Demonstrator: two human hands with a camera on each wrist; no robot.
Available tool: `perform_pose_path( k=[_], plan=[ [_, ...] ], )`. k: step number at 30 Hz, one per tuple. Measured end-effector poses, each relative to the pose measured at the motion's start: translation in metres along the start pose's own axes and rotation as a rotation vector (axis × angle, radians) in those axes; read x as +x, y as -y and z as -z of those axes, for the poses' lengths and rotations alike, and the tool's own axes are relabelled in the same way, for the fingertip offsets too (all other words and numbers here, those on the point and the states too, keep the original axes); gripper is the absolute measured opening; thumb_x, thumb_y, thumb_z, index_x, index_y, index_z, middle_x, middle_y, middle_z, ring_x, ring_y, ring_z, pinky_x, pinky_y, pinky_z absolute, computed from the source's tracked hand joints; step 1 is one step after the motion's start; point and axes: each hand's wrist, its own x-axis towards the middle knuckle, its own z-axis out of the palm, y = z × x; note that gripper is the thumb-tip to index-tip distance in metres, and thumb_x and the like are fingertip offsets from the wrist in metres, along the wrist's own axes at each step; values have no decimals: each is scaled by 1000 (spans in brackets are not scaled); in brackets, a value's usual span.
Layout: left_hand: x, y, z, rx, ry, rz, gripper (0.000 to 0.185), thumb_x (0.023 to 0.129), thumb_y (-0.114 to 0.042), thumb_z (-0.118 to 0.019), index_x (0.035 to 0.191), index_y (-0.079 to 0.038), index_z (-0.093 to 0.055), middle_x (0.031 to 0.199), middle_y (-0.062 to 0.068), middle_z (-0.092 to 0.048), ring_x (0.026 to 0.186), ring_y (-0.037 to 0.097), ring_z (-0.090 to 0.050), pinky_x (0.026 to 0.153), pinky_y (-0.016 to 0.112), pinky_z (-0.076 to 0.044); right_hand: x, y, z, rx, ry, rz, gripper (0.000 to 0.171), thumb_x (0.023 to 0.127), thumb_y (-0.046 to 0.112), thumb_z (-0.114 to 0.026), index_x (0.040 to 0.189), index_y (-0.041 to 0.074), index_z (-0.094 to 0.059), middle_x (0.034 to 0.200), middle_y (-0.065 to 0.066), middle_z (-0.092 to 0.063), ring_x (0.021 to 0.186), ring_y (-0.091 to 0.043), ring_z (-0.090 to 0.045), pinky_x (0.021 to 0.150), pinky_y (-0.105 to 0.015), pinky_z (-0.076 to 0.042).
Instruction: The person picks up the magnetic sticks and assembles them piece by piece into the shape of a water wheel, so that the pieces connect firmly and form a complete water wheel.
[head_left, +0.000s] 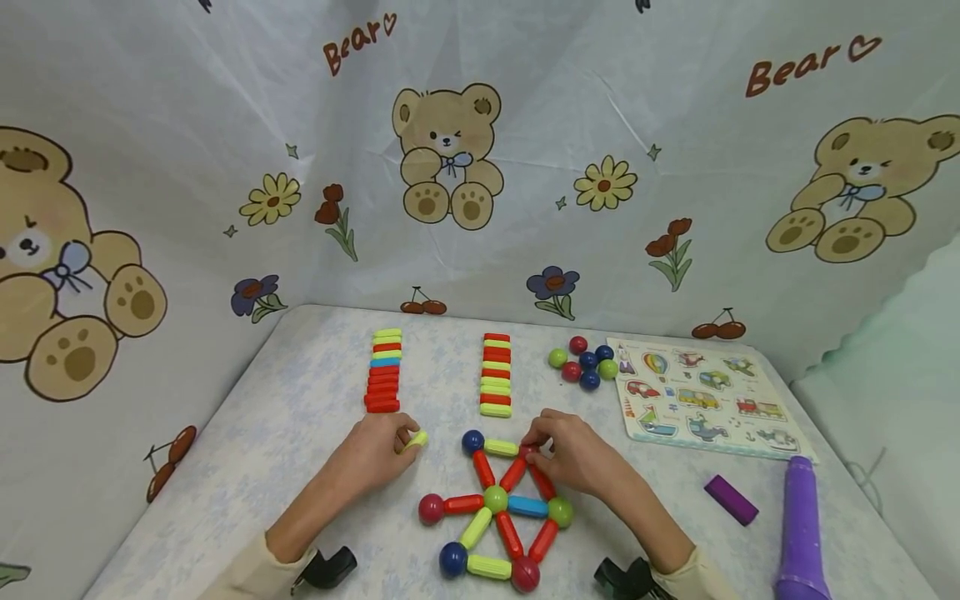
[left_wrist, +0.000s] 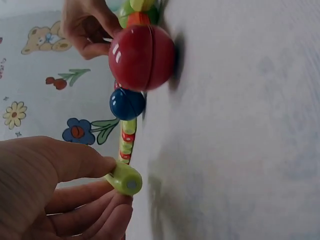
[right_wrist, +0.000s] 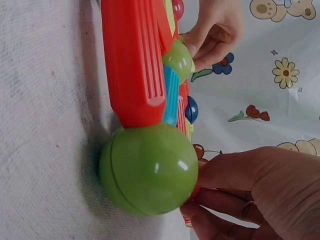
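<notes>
Between thumb and fingers my left hand [head_left: 373,450] pinches a yellow-green magnetic rod [left_wrist: 127,181], its end with a small silver disc showing in the left wrist view. A flat wheel of rods and balls lies just right of it, around a central green ball [head_left: 495,499]. My right hand [head_left: 576,454] pinches the red ball [head_left: 527,451] at the wheel's upper right, which its fingers partly cover. From there a yellow-green rod [head_left: 501,448] runs to a blue ball [head_left: 472,442]. Another red ball [head_left: 431,508] sits at the left tip, and a green ball [head_left: 560,512] at the right.
Two columns of rods, one on the left [head_left: 384,371] and one in the middle [head_left: 496,375], lie behind the hands. Loose balls [head_left: 589,381] cluster beside a picture puzzle board [head_left: 712,398]. At right are a purple block [head_left: 731,500] and a purple tube [head_left: 801,533].
</notes>
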Motion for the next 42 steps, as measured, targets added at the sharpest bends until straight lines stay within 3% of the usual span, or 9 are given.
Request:
perform_pose_path(
  k=[8, 16, 21, 31, 42],
  plan=[
    [0, -12, -5, -111, 83, -46, 20, 91, -12, -87, 107, -3, -78, 81, -6, -68, 73, 8, -63, 67, 23, -55, -1, 2, 2, 3, -10, -21, 11, 93, 8, -84, 102, 13, -79, 94, 6, -67, 88, -16, -66, 75, -23, -57],
    [-3, -14, -9, -131, 117, -40, 21, 93, -15, -85, 109, -4, -77, 82, -6, -70, 73, 7, -64, 68, 26, -56, 1, 2, 2, 7, -5, -37, 13, 92, 9, -85, 102, 14, -79, 93, 8, -67, 87, -14, -66, 75, -24, -58],
    [-2, -14, -15, -138, 145, -73, 22, 95, -15, -82, 111, -2, -76, 83, -6, -70, 72, 6, -64, 68, 27, -56, 2, 2, 2, 9, 9, -39, 13, 92, 10, -86, 102, 14, -79, 93, 7, -68, 87, -14, -66, 75, -24, -58],
    [9, -20, -19, -148, 148, -106, 21, 96, -12, -79, 115, -1, -76, 82, -5, -68, 67, 7, -61, 62, 25, -53, 3, 2, 8, 5, 17, -28, 14, 92, 10, -86, 103, 13, -78, 95, 5, -68, 88, -15, -67, 76, -24, -58],
    [21, -26, -28, -118, 139, -148, 19, 98, -11, -77, 115, -2, -77, 86, -5, -72, 75, 7, -63, 66, 24, -55, 1, -1, 8, -10, 24, 20, 13, 93, 11, -85, 104, 13, -77, 96, 5, -68, 89, -12, -66, 76, -23, -58]
  ],
)
